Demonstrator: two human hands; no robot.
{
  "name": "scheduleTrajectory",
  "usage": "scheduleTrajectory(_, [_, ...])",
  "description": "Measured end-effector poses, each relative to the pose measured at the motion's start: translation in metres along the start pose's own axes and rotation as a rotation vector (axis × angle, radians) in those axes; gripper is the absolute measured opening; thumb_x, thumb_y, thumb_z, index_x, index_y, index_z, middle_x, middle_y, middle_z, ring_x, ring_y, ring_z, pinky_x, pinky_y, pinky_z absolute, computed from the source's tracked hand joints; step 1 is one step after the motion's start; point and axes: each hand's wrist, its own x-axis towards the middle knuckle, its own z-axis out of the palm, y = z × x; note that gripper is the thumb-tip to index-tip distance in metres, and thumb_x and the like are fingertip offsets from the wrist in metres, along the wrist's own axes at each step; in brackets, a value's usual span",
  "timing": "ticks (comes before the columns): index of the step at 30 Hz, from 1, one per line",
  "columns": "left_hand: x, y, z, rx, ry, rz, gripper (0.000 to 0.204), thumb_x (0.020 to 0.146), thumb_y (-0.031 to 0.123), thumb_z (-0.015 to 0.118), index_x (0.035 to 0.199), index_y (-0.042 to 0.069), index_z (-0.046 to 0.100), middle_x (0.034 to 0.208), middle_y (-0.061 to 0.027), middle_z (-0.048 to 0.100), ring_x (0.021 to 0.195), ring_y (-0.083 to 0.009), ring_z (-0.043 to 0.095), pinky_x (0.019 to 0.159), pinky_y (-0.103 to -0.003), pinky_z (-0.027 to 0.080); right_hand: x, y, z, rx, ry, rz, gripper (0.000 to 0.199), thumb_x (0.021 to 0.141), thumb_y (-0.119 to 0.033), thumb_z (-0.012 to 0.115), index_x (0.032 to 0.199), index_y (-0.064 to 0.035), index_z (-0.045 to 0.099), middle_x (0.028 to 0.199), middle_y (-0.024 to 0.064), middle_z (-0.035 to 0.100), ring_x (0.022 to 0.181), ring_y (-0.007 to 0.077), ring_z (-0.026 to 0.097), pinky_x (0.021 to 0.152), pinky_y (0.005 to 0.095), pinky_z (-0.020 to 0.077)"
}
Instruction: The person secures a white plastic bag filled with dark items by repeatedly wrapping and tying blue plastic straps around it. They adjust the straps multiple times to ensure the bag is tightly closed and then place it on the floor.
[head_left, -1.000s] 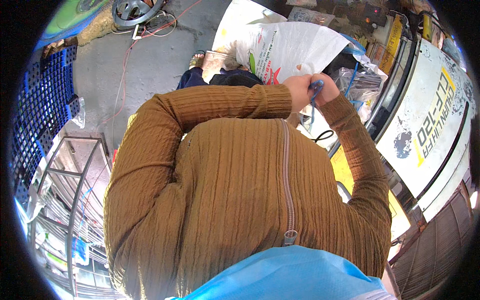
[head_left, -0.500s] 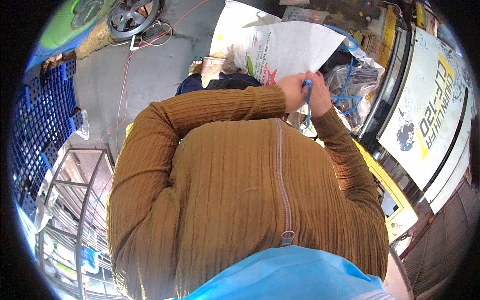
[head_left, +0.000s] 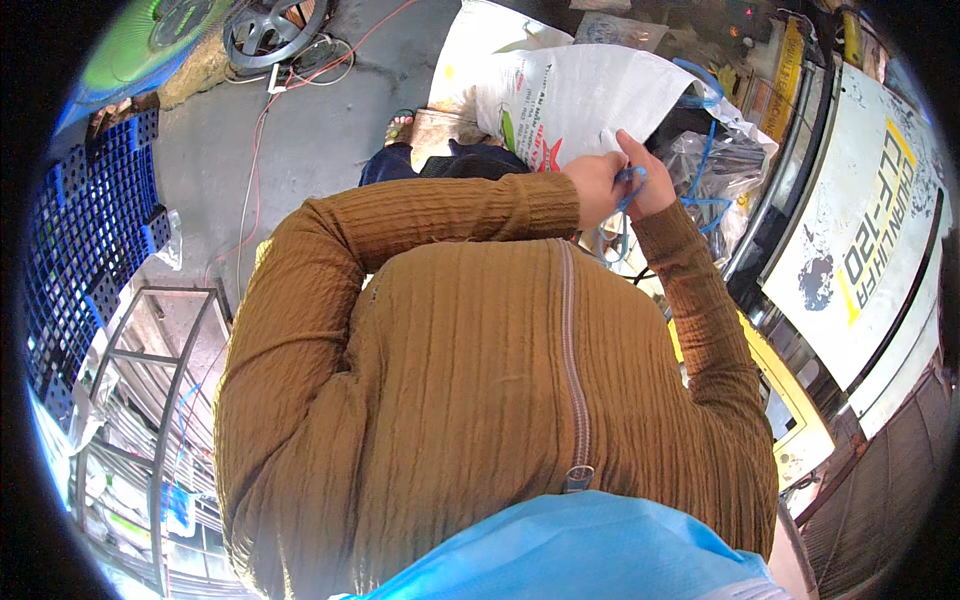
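My left hand (head_left: 594,187) and my right hand (head_left: 646,180) meet in front of my chest, both pinching a thin blue cord (head_left: 632,178). The cord hangs a little below my hands (head_left: 623,235) and more blue cord loops over clear plastic bags (head_left: 712,165) just beyond. A large white woven sack (head_left: 570,95) with red and green print stands right behind my hands, its mouth near my fingers. My brown ribbed sleeves and zipped top fill the middle of the view.
A white and yellow machine (head_left: 860,250) runs along the right. A blue plastic crate (head_left: 85,240) and a grey metal rack (head_left: 150,400) stand at left. A metal wheel with red and white wires (head_left: 275,30) lies on the concrete floor (head_left: 310,140). A sandalled foot (head_left: 400,128) shows beside the sack.
My two hands have stayed together on the blue cord by the sack, with only small shifts of the fingers. The camera view has drifted slightly.
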Motion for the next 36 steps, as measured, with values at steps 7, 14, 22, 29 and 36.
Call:
scheduleTrajectory(7, [0.002,-0.015,0.003,-0.074,-0.002,-0.012,0.036,0.088,0.031,0.042,0.097,-0.002,0.051,0.084,-0.0253,0.058,0.080,-0.0426,0.056,0.073,-0.047,0.043,0.007,-0.004,0.012,0.209,-0.098,0.046,0.048,0.081,-0.041,0.058,0.099,0.0033,0.055,0.086,0.0084,0.059,0.076,0.0167,0.057,0.071,0.0297,0.0459])
scheduleTrajectory(14, [0.026,-0.038,-0.008,-0.640,0.110,-0.585,0.039,0.085,0.037,0.053,0.089,-0.002,0.053,0.058,-0.0097,0.050,0.049,-0.0176,0.053,0.043,-0.031,0.042,0.014,-0.007,0.012,0.102,-0.081,0.066,0.058,0.083,-0.056,0.045,0.098,-0.0011,0.057,0.086,0.0087,0.061,0.076,0.0169,0.057,0.073,0.0287,0.0452])
scheduleTrajectory(22, [0.041,-0.047,-0.010,-0.479,0.267,-0.436,0.027,0.082,0.028,0.057,0.089,0.002,0.057,0.052,-0.0016,0.045,0.041,-0.0124,0.045,0.037,-0.028,0.039,-0.011,-0.036,0.014,-0.775,-0.080,-0.242,0.049,0.085,-0.046,0.047,0.096,-0.0002,0.058,0.085,0.0206,0.058,0.079,0.0269,0.055,0.073,0.0314,0.0432])
scheduleTrajectory(29, [0.010,-0.024,-0.027,-0.357,0.495,-0.134,0.019,0.085,0.019,0.053,0.093,0.002,0.055,0.062,-0.0044,0.052,0.051,-0.0107,0.050,0.046,-0.027,0.041,-0.029,-0.106,0.027,-1.466,-0.052,-1.266,0.030,0.079,-0.016,0.056,0.105,-0.0031,0.057,0.105,0.0133,0.058,0.099,0.0265,0.055,0.087,0.0360,0.0396])
scheduleTrajectory(36, [-0.022,0.007,-0.046,-0.191,0.315,0.013,0.017,0.085,0.011,0.049,0.098,0.000,0.047,0.078,-0.0104,0.057,0.068,-0.0133,0.054,0.061,-0.027,0.044,0.054,-0.096,0.026,-1.177,-0.644,-0.385,0.022,0.079,-0.020,0.053,0.093,-0.0049,0.060,0.081,0.0099,0.062,0.074,0.0242,0.058,0.076,0.0363,0.0447])
